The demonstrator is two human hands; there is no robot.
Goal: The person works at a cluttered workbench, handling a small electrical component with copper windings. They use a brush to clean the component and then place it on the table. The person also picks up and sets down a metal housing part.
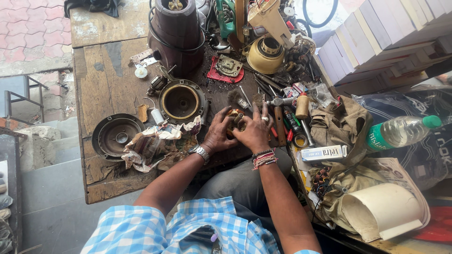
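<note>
Both hands close on a small motor part (236, 118) at the near edge of a scarred wooden worktop (101, 84): the left hand (220, 131), steel watch at the wrist, cups it from the side, while the right hand (256, 129), ringed and strung with beaded bands, folds over it from the other, each grip wrapped tight around the piece so that only a patch of orange and dull metal shows between the fingers. It looks dense and rigid for its size, probably greasy, and best taken by its solid body rather than by any fine winding, which could scuff or snag; that is a judgement, since most of it is hidden. Just left of the hands lies a crumpled sheet of newspaper (157, 143), soft and stained, and beyond it a shallow black metal dish (115, 135) and a round housing with a brass-coloured ring (181, 101). A dark maroon appliance base (176, 33) stands further back, wrapped with black cord. To the right, a cream plastic housing (266, 54), scattered screwdrivers and hand tools (282, 122), an oily rag (341, 124) and a clear plastic bottle with a green cap (402, 130) crowd the bench.
</note>
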